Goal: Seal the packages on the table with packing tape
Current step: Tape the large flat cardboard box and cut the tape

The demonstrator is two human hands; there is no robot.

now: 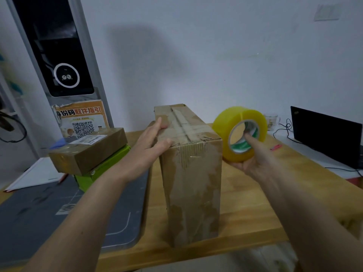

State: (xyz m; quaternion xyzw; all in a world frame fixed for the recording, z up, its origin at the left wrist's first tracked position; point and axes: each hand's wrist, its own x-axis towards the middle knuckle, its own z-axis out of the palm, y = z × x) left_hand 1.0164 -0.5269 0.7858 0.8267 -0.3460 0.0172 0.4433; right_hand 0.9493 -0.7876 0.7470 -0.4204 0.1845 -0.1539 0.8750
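Head view, near to far: two bare forearms reaching forward over a wooden table [245,222], a grey cutting mat [59,213] under the left one. Tall cardboard box [192,183] standing upright at centre, old tape strips along its top seam. Left hand [149,148] gripping the box's upper left edge, thumb and fingertips curled onto the top. Right hand [253,160], well apart from the left, holding a yellow packing tape roll [239,132] just beside the box's right side, thumb hooked into the core. Further left, a flat brown parcel [88,150] stacked on a green box [102,169]. Far right, a black laptop [324,134] near the wall.
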